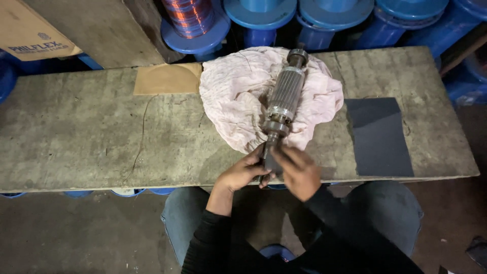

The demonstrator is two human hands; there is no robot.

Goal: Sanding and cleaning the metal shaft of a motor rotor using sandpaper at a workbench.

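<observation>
The motor rotor (284, 96) lies slantwise on the crumpled pink cloth (238, 96), its near shaft end overhanging the cloth toward the person. It looks free to roll off the cloth if the shaft is twisted hard. The left hand (243, 172) curls closed around the shaft end; the right hand (299, 170) presses a small dark abrasive piece (271, 161) against it, fingers folded over, wrists bent inward. A dark abrasive sheet (380, 134) lies right of the rotor.

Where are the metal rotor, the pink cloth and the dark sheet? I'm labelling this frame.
metal rotor (285, 94), head view, ribbed middle.
pink cloth (231, 96), head view, left folds.
dark sheet (380, 137), head view, centre.
</observation>
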